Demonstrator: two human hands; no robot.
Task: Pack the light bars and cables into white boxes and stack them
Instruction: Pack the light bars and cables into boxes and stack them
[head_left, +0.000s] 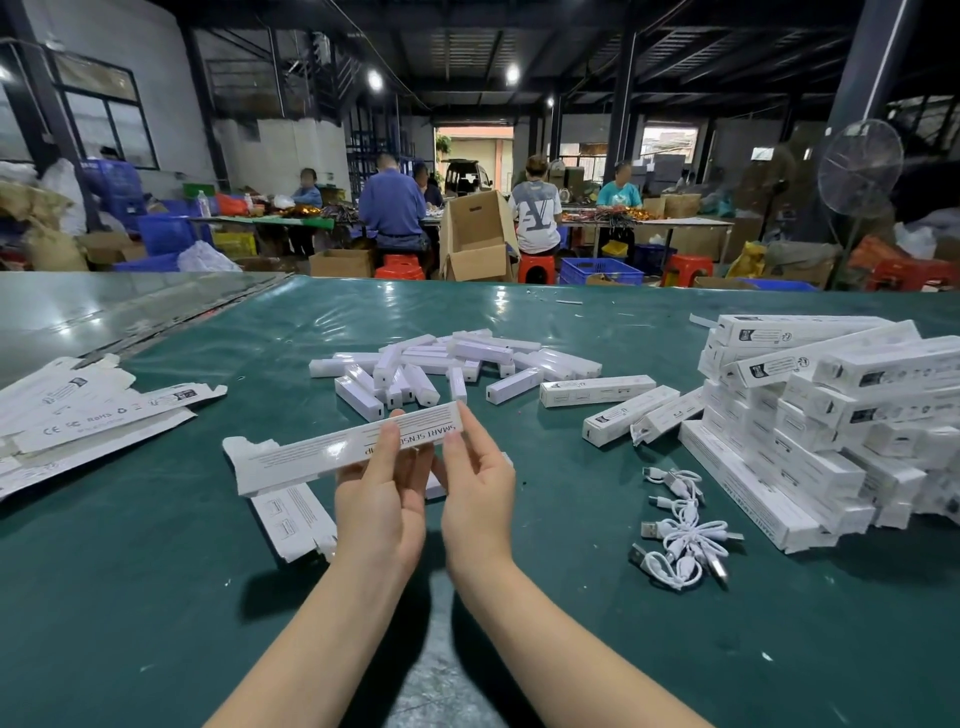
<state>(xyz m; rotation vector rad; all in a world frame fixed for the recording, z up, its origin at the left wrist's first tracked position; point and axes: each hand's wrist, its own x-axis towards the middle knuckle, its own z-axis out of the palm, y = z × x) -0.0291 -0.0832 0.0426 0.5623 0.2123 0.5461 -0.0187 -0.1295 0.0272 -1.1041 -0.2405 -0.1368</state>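
Head view: both hands are up over the green table (156, 597), sharing one white box (311, 454). It is long, held roughly level, with ragged flaps open at its left end. Left hand (382, 501) grips it from beneath near the middle. Right hand (478, 491) pinches the right end with its fingertips.

The box looks empty and not yet squared up, which is my judgement only. To do this well: press the long edges until it holds shape, tuck one end shut, and leave the other open for loading.

Light bars (447, 364) are heaped just beyond the hands. Cables (680, 530) lie tangled to the right and will likely snag when one is lifted. Flat cartons (78, 415) are at left. The stack of boxes (831, 415) at far right sits unevenly, so placing another calls for care.
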